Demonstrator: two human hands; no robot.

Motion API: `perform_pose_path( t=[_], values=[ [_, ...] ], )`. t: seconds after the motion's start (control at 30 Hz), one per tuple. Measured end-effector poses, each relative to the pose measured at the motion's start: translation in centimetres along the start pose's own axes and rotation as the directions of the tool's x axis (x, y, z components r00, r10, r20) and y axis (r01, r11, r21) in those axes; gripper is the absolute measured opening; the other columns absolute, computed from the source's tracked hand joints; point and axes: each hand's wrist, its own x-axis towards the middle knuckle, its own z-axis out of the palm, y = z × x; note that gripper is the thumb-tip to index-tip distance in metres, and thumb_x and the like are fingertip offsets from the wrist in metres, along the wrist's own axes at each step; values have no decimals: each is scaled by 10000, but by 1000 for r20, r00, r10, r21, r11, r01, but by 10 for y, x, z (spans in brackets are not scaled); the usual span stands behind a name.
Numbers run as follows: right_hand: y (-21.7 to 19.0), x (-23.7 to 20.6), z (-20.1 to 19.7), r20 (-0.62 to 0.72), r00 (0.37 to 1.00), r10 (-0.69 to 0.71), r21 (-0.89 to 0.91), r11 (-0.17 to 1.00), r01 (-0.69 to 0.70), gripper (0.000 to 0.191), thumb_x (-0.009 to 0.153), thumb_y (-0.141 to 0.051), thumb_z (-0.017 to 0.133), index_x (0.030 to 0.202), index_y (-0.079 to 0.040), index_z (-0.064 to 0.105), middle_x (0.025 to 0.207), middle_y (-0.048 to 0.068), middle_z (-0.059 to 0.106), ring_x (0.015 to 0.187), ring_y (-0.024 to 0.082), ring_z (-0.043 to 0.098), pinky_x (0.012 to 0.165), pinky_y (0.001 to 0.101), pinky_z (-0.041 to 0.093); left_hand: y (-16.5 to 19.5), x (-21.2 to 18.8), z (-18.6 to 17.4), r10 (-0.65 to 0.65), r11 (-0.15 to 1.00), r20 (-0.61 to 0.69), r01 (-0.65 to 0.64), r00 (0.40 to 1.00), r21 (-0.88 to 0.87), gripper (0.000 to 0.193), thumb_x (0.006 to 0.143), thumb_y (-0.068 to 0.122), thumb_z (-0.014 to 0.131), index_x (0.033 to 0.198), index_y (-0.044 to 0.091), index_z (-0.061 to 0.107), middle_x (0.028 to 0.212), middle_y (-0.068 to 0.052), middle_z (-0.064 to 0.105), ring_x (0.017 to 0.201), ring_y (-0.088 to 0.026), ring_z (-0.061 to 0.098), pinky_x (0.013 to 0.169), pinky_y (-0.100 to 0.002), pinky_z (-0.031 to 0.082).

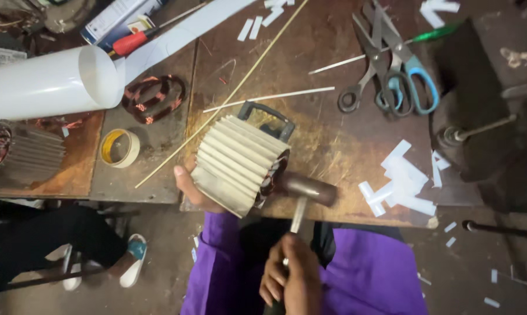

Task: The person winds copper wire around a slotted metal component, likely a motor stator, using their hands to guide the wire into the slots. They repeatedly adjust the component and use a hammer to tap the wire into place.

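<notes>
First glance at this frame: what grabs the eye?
Dead centre at the bench edge, the ribbed grey motor housing lies on its side, steadied from the left by the left hand. The right hand at the bottom grips a hammer whose head is at the housing's open end, where copper windings show. Next come the white plastic roll at upper left and the scissors at upper right.

Cream ribbed motor housing [235,163], coppery windings [272,178], purple trousers [368,268], blue-handled scissors [412,76], white plastic strips [403,181]

Purple clothing, long sleeve on L arm; hands bare.
</notes>
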Motion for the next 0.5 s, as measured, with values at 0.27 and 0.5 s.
perform_pose_path(
  t=[0.27,0.5],
  values=[
    [-17,-2,63,-379,923,-71,-492,860,-135,488,1040,-471,472,830,-31,439,602,278,403,440,496,345,473,740,284,1,-1,-3,-63,996,-22,61,998,-64,775,967,559,337,1261,-102,614,1255,-259,685,1156,-338,667,1051,-434,518],
    [-30,2,66,127,952,-279,-164,941,297,526,1101,-424,420,776,-28,538,541,158,526,371,340,475,359,471,436,-1,-1,-6,37,997,12,-37,999,65,812,1037,582,352,1276,-148,615,1234,-291,674,1139,-351,652,1029,-450,514]
  ],
)
